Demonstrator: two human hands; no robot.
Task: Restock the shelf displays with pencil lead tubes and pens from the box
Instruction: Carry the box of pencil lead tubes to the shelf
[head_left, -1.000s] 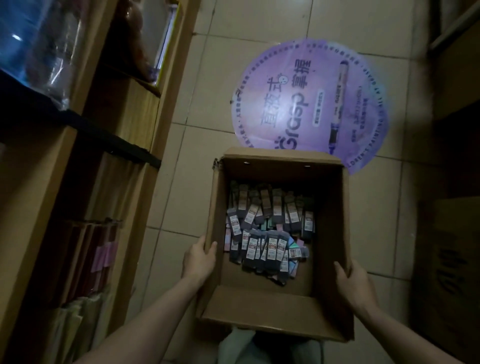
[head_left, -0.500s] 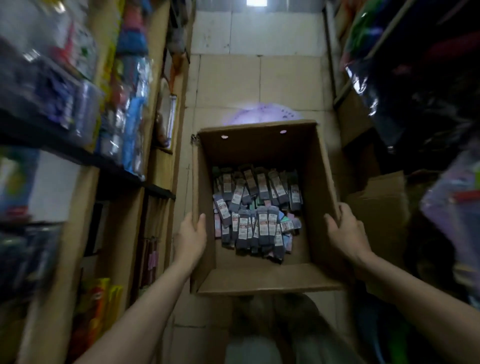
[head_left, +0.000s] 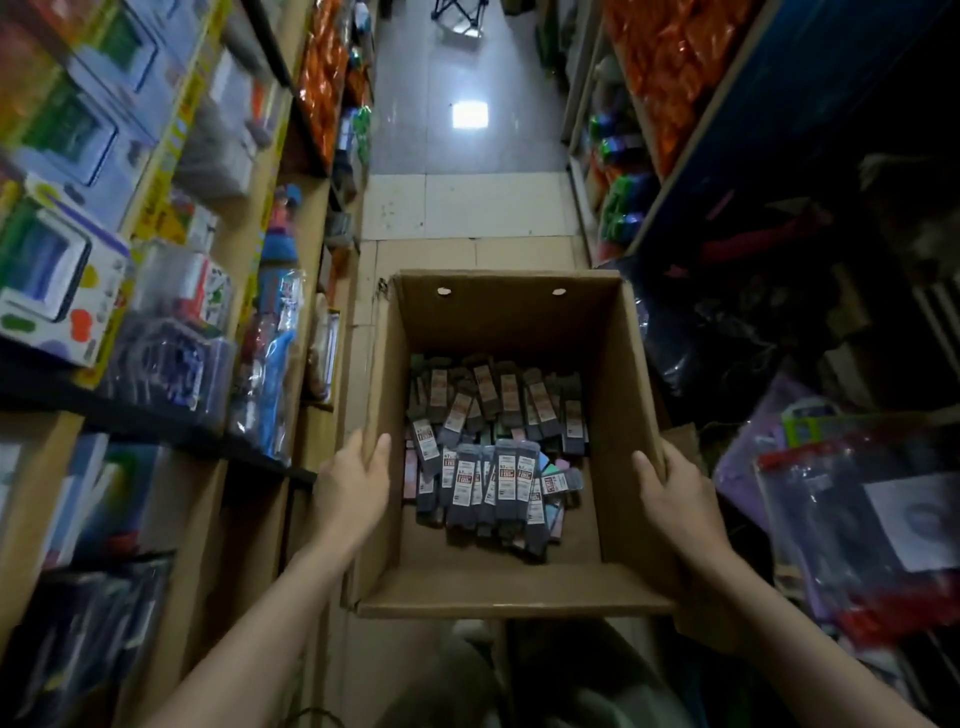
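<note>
An open brown cardboard box (head_left: 498, 590) is held in front of me at waist height in a narrow shop aisle. On its bottom lies a heap of several dark pencil lead tubes (head_left: 493, 447) with white and red labels, some pastel ones among them. My left hand (head_left: 350, 486) grips the box's left wall, thumb over the rim. My right hand (head_left: 675, 499) grips the right wall the same way. No pens are plainly visible in the box.
Wooden shelves (head_left: 197, 447) with packaged toys and stationery line the left side. On the right are shelves with orange packs (head_left: 670, 67) and clear zip bags (head_left: 872, 525). The tiled aisle floor (head_left: 467, 202) runs ahead between them.
The box has been lifted from the floor with both hands and the view has tilted up along the aisle. The purple floor sticker is out of sight.
</note>
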